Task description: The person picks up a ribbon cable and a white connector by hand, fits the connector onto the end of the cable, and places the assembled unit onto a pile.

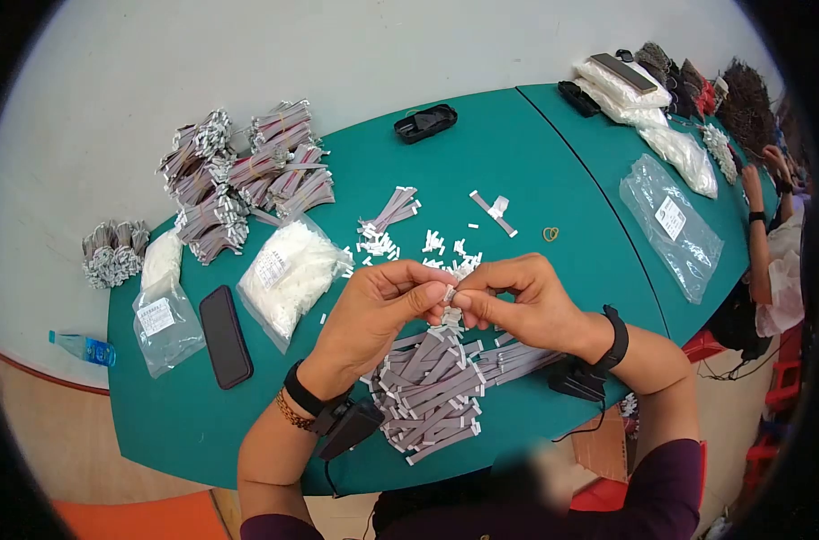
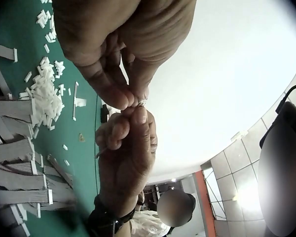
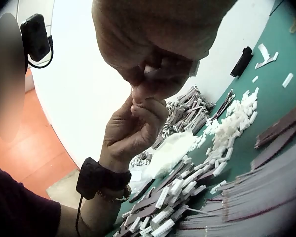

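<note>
Two hands meet above the green table [image 1: 535, 153], fingertips pressed together around one small white plastic connector [image 1: 449, 294] on the end of a flat grey ribbon cable. The left hand [image 1: 378, 310] has its thumb and forefinger curled tight in a pinch on the piece; the right hand [image 1: 517, 301] pinches it from the other side, fingers bent close, so each grip is closed on the connector with almost no gap. Directly below the grip lies a loose heap of ribbon cables [image 1: 432, 391], flat, striped grey, each tipped with a blocky white end. Just beyond the grip, a scatter of loose white connectors [image 1: 441, 247] dots the table. Left of the grip sits a crinkled clear bag of white connectors [image 1: 292, 274], and beside that a glossy black phone [image 1: 225, 336] lying flat. Farther beyond, bundled cables [image 1: 243, 180] are stacked in banded bunches. A yellow rubber band [image 1: 550, 234] lies right of the grip.
</note>
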{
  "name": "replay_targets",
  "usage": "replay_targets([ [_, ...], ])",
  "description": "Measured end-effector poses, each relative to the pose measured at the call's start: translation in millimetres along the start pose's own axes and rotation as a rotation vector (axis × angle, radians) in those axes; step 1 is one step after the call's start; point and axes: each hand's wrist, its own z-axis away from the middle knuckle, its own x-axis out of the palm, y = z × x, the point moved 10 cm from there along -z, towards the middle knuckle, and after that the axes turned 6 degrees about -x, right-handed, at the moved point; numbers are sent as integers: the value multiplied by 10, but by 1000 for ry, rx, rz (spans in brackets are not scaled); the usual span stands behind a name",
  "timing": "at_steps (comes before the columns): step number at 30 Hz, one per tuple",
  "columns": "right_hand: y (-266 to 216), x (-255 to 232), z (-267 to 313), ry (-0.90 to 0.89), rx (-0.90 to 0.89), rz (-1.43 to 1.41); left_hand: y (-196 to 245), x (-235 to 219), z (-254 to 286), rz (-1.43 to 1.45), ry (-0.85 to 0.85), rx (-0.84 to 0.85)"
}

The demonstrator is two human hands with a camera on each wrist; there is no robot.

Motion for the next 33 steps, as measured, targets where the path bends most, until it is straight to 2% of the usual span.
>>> replay_targets([
  [15, 23, -7, 11, 52, 39, -56, -9, 16, -3, 31, -14, 1],
  [21, 30, -5, 8, 21, 23, -45, -22, 8, -7, 28, -14, 8],
  [33, 83, -10, 26, 40, 135, -76, 37, 12, -2, -66, 36, 72],
])
